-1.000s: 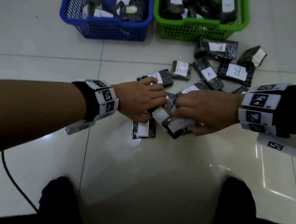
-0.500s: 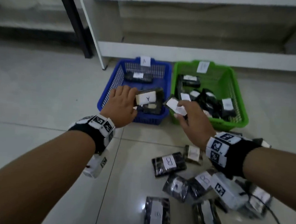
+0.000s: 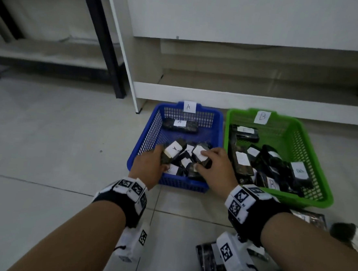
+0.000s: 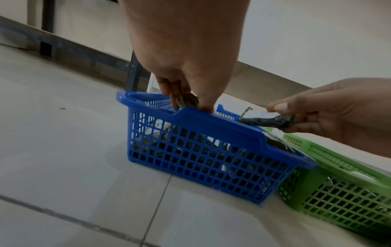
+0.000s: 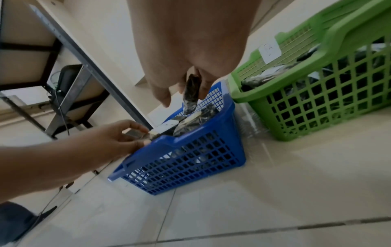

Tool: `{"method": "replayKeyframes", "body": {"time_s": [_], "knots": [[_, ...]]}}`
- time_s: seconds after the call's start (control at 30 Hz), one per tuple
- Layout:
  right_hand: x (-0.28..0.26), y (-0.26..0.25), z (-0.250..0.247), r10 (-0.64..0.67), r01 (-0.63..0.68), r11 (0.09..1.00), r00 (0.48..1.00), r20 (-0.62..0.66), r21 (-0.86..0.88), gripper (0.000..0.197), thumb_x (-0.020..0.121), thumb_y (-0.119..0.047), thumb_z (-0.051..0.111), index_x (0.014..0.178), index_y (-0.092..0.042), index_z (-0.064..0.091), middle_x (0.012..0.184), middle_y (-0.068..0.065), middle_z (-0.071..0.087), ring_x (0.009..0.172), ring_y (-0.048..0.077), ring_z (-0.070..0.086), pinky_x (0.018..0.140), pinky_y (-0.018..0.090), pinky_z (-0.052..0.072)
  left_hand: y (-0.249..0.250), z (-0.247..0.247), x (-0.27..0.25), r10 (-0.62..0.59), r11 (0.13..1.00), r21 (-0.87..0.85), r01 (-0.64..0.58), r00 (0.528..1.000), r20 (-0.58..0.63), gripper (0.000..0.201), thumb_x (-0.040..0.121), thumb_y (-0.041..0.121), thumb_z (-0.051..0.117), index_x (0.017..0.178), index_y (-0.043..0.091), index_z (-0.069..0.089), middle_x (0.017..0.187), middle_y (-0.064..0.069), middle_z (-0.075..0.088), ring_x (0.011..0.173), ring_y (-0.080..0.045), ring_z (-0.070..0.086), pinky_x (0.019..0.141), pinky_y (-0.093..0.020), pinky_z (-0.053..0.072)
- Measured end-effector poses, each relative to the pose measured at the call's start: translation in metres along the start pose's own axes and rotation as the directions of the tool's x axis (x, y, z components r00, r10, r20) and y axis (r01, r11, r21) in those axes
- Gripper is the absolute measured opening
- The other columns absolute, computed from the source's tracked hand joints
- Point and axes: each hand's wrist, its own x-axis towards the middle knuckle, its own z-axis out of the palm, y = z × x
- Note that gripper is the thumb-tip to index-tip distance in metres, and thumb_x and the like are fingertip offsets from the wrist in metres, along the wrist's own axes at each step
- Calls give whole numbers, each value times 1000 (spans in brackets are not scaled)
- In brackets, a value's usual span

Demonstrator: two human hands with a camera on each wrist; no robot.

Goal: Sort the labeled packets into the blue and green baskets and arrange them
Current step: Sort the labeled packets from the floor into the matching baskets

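Observation:
Both hands are over the near end of the blue basket (image 3: 217, 125), tagged A. My left hand (image 3: 150, 165) grips a dark packet (image 3: 173, 151) whose white label reads A; the same packet (image 4: 187, 102) shows between its fingers in the left wrist view. My right hand (image 3: 216, 167) pinches another dark packet (image 3: 201, 155) with a white label, thumb below and fingers on top; that packet (image 5: 191, 93) hangs from the fingers above the basket. Several packets lie inside the blue basket. The green basket (image 3: 305, 131), tagged B, stands right of it with several packets.
More dark labeled packets (image 3: 207, 260) lie on the tiled floor near my right forearm, one (image 3: 310, 219) just below the green basket. A white shelf unit (image 3: 219, 95) runs behind both baskets, and a black table leg (image 3: 106, 45) stands at the back left.
Both hands picked packets from the floor pile, carried them up to the baskets, and now hold them low over the near end of the blue basket. My head view tilted up.

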Motion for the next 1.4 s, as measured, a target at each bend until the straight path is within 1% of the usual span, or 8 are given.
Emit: {"method": "replayKeyframes", "body": {"time_s": [0.17,0.27,0.37,0.57,0.73,0.93,1.2,1.4], "knots": [[10,12,22,34,16,961,984,174,-277,88,86,-54,56,150,-12,14,156,3,-1,145,25,9,117,34,15,2,10,6,-63,988,-144,51,995,-76,25,89,32,59,105,19,46,93,-2,65,83,-23,62,72,-35,50],[15,15,25,85,18,862,980,180,-506,84,90,-66,31,151,-15,5,158,6,-5,146,22,-2,115,49,-5,1,18,9,-93,978,-190,88,996,-18,31,90,40,56,112,21,47,101,-2,66,91,-24,62,79,-36,50],[19,14,26,151,-29,833,973,177,-552,77,93,-64,18,151,-14,7,158,3,-8,145,21,-2,112,57,-2,-4,20,16,-100,979,-174,106,994,47,44,87,45,59,124,21,51,117,-4,63,106,-25,59,90,-38,48],[18,19,31,-65,61,798,998,16,-600,54,94,-57,33,136,-24,36,127,5,35,118,26,32,91,43,25,-5,20,17,-151,980,-122,157,987,57,56,88,32,61,140,18,44,127,-9,41,117,-25,42,102,-34,36],[18,21,34,-79,95,854,996,53,-512,35,94,-53,38,102,-22,54,106,0,56,104,22,51,94,40,21,-3,21,15,-38,992,-122,35,999,-21,26,90,28,56,114,19,54,113,-4,54,102,-22,53,86,-37,44],[8,31,21,-80,152,840,984,159,-520,45,97,-53,26,123,-28,53,118,-3,55,123,17,42,101,47,13,-15,19,11,-57,997,60,55,998,26,39,97,45,35,116,27,64,124,3,54,117,-21,45,100,-45,30],[-27,28,-21,-304,315,803,947,107,-507,46,94,-42,45,135,-20,43,135,2,44,131,22,33,103,42,20,32,-1,-25,296,955,77,-286,932,-208,41,89,35,46,122,11,50,115,-12,53,107,-33,48,90,-45,36],[-116,74,-48,-469,561,604,825,316,-566,46,80,-40,42,116,-15,56,116,9,56,111,25,42,87,37,26,68,20,-94,657,737,145,-660,750,76,47,89,41,41,124,10,51,118,-12,54,107,-31,50,89,-42,39]]}}
